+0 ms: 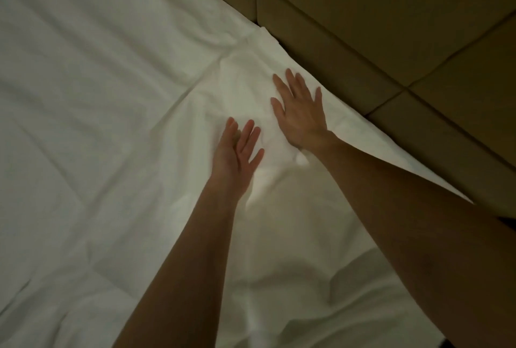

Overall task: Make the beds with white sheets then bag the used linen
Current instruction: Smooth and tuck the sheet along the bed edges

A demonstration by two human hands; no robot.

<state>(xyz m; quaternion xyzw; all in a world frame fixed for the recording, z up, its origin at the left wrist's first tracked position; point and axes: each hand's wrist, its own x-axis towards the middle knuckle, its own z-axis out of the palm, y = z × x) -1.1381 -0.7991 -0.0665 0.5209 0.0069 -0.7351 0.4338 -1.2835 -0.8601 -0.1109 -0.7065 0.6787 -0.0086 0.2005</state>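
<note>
A white sheet covers the bed and fills most of the view, creased with fold lines and small wrinkles. My right hand lies flat on it, palm down, fingers straight and spread, close to the sheet's edge by the headboard. My left hand is just left of it and a little nearer to me, fingers straight, turned on its side with the palm facing right, at the sheet's surface. Neither hand holds anything. A bunch of wrinkles sits just beyond my right hand's fingertips.
A tan padded headboard with dark panel seams runs diagonally along the bed's upper right side. The sheet's edge lies against its base. The light is dim.
</note>
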